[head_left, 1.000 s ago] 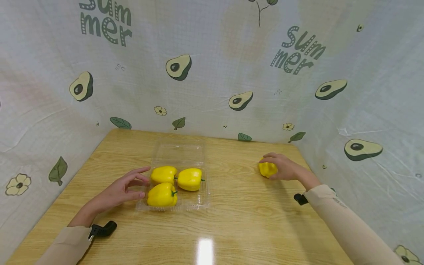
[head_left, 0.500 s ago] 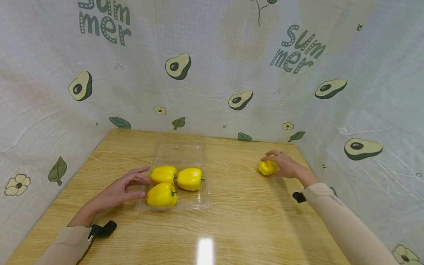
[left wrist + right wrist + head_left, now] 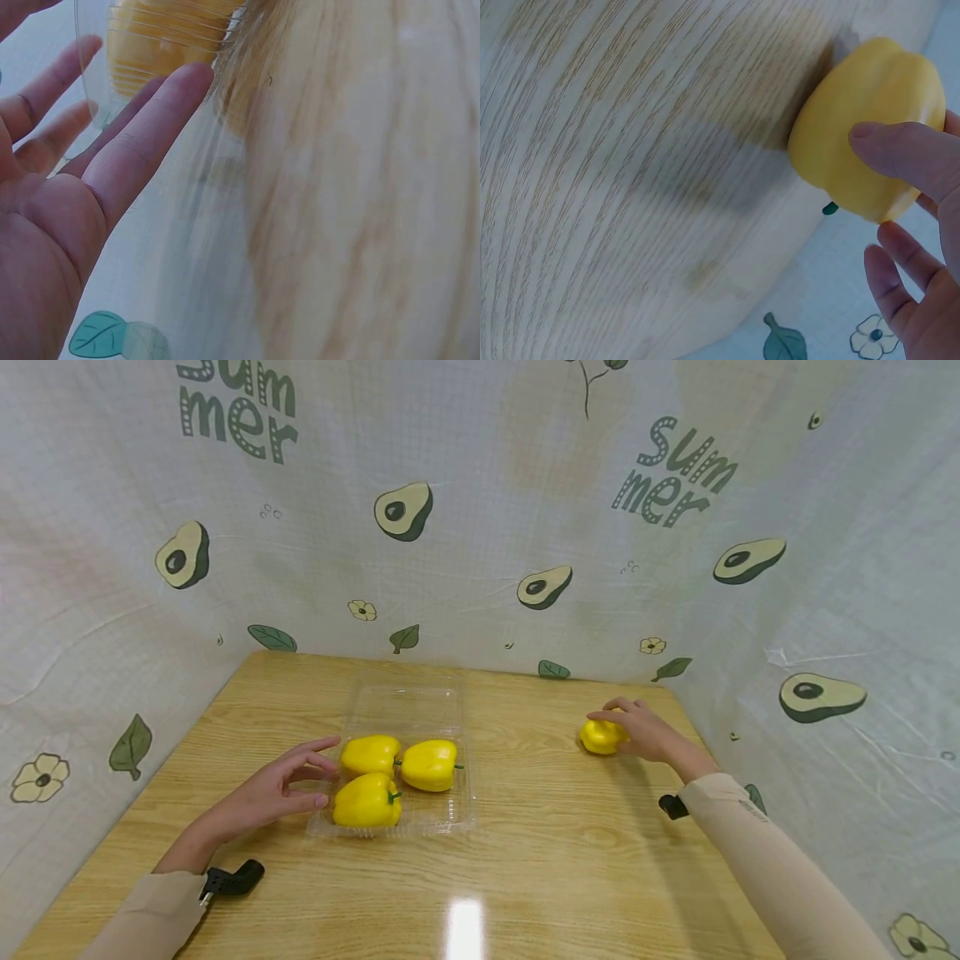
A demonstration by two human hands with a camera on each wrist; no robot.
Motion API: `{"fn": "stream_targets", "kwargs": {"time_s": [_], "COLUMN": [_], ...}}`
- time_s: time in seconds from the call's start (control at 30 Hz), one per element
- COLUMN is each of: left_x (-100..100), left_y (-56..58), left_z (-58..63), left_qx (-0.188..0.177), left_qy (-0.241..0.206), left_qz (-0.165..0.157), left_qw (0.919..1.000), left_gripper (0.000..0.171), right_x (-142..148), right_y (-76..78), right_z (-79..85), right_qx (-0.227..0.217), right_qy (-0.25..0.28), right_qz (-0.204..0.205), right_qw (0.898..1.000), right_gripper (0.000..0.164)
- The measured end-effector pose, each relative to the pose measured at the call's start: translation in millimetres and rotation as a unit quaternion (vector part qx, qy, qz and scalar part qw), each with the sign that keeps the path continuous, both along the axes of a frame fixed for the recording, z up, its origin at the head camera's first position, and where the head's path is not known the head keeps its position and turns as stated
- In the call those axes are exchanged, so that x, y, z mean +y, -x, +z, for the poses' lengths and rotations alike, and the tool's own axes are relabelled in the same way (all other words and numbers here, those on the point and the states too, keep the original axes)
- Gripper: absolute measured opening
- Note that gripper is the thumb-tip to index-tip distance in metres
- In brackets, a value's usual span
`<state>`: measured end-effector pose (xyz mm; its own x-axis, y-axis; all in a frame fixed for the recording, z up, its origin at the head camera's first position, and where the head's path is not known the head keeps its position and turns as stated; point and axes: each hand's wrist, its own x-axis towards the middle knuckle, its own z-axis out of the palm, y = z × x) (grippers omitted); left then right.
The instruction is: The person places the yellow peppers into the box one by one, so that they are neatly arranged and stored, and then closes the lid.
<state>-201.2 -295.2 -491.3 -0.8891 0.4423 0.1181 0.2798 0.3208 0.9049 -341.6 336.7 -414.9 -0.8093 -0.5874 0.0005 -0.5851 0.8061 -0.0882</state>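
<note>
Across the worktop (image 3: 525, 868), the clear clamshell (image 3: 438, 812) sits at ten o'clock, three yellow peppers (image 3: 431, 766) inside. At its nine o'clock, here's the left hand (image 3: 281, 789), spread and relaxed, contact hard to tell. Over at two o'clock, the right hand (image 3: 641, 732) pinches a fourth pepper (image 3: 600, 737): probably light, firm, slightly slick. Broad flanks look the safest hold; the little green stem (image 3: 830, 208) looks poorest.

Avocado-printed white cloth walls (image 3: 465, 560), wood-grain tabletop (image 3: 540, 843), bright light reflection (image 3: 465, 929)
</note>
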Motion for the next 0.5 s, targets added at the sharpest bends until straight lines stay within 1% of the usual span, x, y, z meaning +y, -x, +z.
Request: {"fn": "stream_targets", "kwargs": {"time_s": [0.17,0.5], "left_x": [0.1,0.4], "left_y": [0.0,0.0], "left_z": [0.3,0.2], "left_qx": [-0.003,-0.003], "left_qy": [-0.004,-0.007], "left_qz": [-0.003,-0.003], "left_qw": [1.0000,1.0000], "left_gripper": [0.035,0.035], "right_x": [-2.6,-5.9], "right_y": [-0.6,-0.4], "right_z": [0.7,4.0], "right_qx": [0.003,-0.010], "right_qy": [-0.006,-0.009], "right_qz": [-0.012,-0.025], "right_qw": [1.000,1.000], "right_gripper": [0.067,0.067]}}
